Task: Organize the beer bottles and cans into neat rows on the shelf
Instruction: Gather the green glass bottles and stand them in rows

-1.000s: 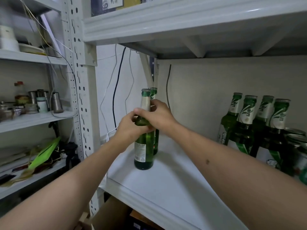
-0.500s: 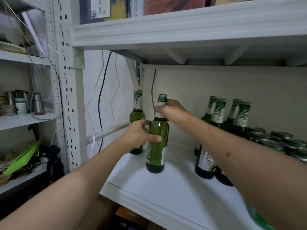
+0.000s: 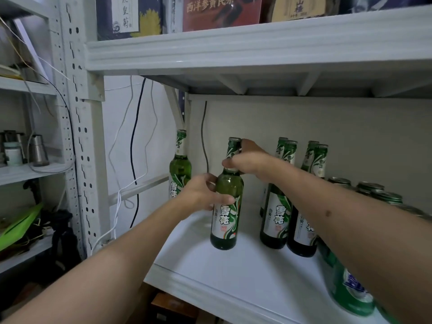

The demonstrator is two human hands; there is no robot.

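Note:
A green beer bottle (image 3: 225, 220) stands upright on the white shelf (image 3: 233, 272), a little left of the middle. My right hand (image 3: 249, 161) grips its neck and my left hand (image 3: 201, 195) holds its shoulder. Another green bottle (image 3: 179, 167) stands alone at the far left, behind my left hand. To the right, several more green bottles (image 3: 278, 211) stand close together. Green cans (image 3: 378, 194) sit further right, and one can (image 3: 350, 291) shows under my right forearm.
The upper shelf board (image 3: 257, 47) hangs low over the bottles, with boxes on it. A perforated steel post (image 3: 79, 141) and hanging cables (image 3: 135, 141) are at the left. A side rack (image 3: 28, 169) holds jars and metal cups.
The held bottle has moved right, away from the lone bottle and closer to the group of bottles. Both hands stayed on it. The view shifted right and upward.

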